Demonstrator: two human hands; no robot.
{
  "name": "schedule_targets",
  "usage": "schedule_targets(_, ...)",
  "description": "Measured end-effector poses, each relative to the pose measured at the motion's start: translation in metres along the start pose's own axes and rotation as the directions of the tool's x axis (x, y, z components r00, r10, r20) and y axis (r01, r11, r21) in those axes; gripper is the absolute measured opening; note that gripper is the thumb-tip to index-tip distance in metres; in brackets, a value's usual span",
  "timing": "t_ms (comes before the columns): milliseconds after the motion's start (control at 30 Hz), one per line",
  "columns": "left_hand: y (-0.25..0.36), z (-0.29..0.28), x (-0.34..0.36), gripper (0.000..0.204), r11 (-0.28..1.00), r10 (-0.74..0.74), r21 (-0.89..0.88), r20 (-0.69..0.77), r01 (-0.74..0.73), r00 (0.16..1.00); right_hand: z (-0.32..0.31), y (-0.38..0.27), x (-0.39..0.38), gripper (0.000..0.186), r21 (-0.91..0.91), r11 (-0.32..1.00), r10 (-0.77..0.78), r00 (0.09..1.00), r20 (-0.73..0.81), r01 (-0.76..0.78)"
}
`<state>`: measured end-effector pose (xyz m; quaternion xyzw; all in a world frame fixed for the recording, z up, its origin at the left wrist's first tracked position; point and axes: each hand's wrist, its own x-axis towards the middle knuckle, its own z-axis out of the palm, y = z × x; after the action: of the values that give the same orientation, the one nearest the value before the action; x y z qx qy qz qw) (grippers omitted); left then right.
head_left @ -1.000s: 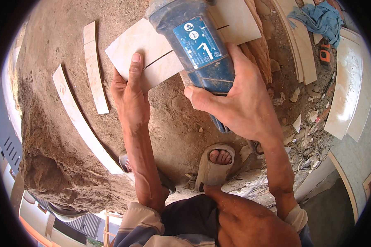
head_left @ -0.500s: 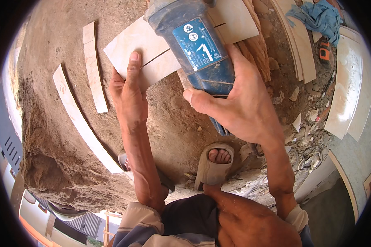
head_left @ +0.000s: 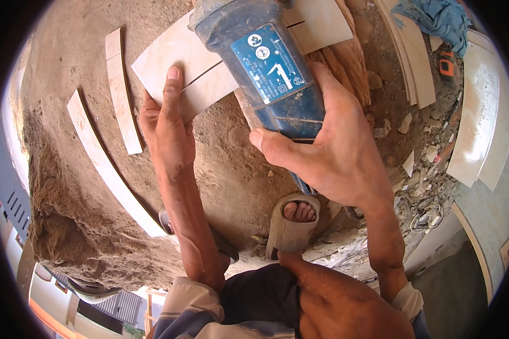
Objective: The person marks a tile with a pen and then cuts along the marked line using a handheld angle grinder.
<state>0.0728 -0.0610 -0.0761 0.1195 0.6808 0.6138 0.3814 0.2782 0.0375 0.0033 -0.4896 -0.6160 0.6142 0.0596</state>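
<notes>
My right hand [head_left: 345, 144] wraps round the body of a dusty blue angle grinder [head_left: 271, 70], thumb on its near side. The grinder lies across a cream tile [head_left: 172, 45] and hides its middle. Its disc is out of sight under the body. A straight dark line, like a cut, crosses the tile and shows on both sides of the grinder. At the tile's left end, my left hand [head_left: 167, 124] grips the edge, thumb on top and fingers beneath. A rough piece of wood [head_left: 345, 70] lies under the tile's right part.
Two narrow tile strips [head_left: 114, 164] lie on the dirt at left. At right are long tile pieces [head_left: 410, 62], a blue cloth [head_left: 435, 22], an orange-and-black tape measure [head_left: 447, 66] and larger tiles [head_left: 475, 118]. Broken chips litter the ground near my sandalled foot [head_left: 295, 223].
My left hand and the tile have shifted slightly left. The grinder's upper end has moved a little left too, while my right hand keeps its grip.
</notes>
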Motion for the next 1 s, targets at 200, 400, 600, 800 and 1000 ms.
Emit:
schedule_targets(200,-0.004,-0.006,0.002,0.05,1.0,0.006,0.015,0.01,-0.006,1.0,0.003,0.002,-0.003,0.061,0.037,0.999,-0.029,0.999,-0.023,0.03)
schedule_targets(400,-0.002,-0.003,0.002,0.052,0.999,0.027,0.03,-0.001,-0.027,1.0,0.005,0.007,-0.005,0.061,0.039,0.997,-0.071,0.996,-0.048,0.073)
schedule_targets(600,-0.003,-0.004,0.0,0.051,0.999,-0.009,0.043,-0.025,0.01,1.0,0.005,0.01,-0.008,0.059,0.037,0.997,-0.062,0.997,-0.04,0.063)
schedule_targets(800,-0.004,-0.004,0.001,0.052,0.999,0.004,0.041,-0.021,-0.003,1.0,0.003,0.011,-0.011,0.058,0.037,0.998,-0.053,0.998,-0.034,0.055)
schedule_targets(1000,-0.002,-0.003,0.0,0.057,0.998,0.006,0.067,-0.034,-0.004,0.999,0.004,0.011,-0.014,0.059,0.049,0.998,-0.025,0.999,-0.03,0.027)
